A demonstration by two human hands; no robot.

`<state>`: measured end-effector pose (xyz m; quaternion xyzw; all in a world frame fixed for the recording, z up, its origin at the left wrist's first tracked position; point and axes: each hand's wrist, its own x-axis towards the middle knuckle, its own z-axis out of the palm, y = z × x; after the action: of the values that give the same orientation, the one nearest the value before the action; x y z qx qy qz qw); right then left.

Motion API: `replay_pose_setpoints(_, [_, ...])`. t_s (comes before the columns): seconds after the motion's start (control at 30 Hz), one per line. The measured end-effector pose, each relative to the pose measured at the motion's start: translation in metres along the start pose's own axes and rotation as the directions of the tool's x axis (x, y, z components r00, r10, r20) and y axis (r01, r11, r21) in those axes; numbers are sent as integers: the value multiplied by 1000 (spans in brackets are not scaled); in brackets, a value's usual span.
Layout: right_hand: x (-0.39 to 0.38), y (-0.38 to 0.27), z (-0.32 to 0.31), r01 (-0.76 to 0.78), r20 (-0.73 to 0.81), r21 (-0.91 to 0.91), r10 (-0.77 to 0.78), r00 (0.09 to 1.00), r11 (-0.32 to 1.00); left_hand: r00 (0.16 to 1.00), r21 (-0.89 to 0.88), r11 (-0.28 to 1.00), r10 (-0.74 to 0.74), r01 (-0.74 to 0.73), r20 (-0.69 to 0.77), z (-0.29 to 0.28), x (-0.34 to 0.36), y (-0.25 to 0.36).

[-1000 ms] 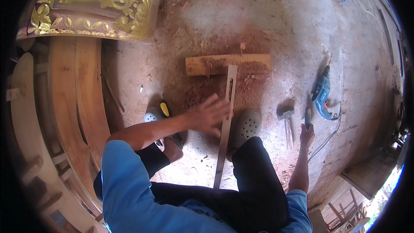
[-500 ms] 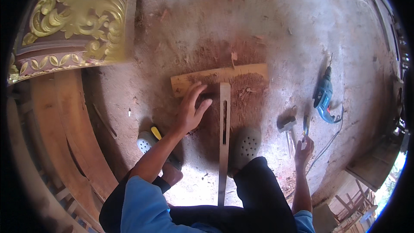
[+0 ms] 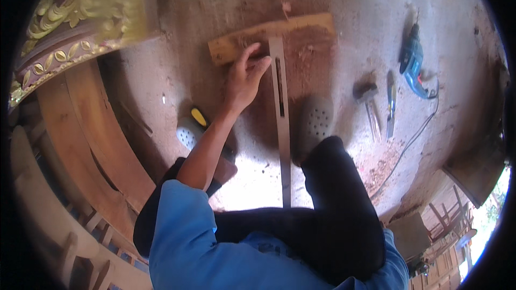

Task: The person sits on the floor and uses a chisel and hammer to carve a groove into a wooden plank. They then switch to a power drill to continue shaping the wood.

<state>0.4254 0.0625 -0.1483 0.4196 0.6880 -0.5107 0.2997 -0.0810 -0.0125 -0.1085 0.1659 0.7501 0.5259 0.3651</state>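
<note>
Left grip (image 3: pixel 246 80) half-open by the slotted stick (image 3: pixel 284 129)!
Right hand hidden, can't tell its grip; far-left panel (image 3: pixel 80 32) cut off.

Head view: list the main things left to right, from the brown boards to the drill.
Brown wooden boards → yellow tool handle → left hand → slotted wooden bar → right clog → hammer → chisel → corded power drill.
</note>
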Motion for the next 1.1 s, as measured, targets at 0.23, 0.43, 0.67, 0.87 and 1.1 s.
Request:
replay_pose_setpoints(0.23, [19,-20,-31,-17,-76,34,20,997,999,995,-67,996,-63,57,-82,46,-69,-23])
replay_pose_setpoints(0.43, [53,-32,-90,-163,-236,-93,137,962,982,994,-85,992,-97,93,-46,68,-75,-20])
replay_pose_setpoints(0.67, [71,-50,-126,-75,-749,-170,-79,658,983,994,-56,997,-51,46,-99,79,-69,-25])
replay_pose_setpoints(0.87, [84,-52,-201,-165,-859,-38,53,510,986,987,-30,997,-77,74,-139,77,-62,-15])
replay_pose_setpoints(1.1, [132,-63,-314,-248,-911,-255,-146,387,935,984,89,987,-123,135,-129,81,-64,-10])
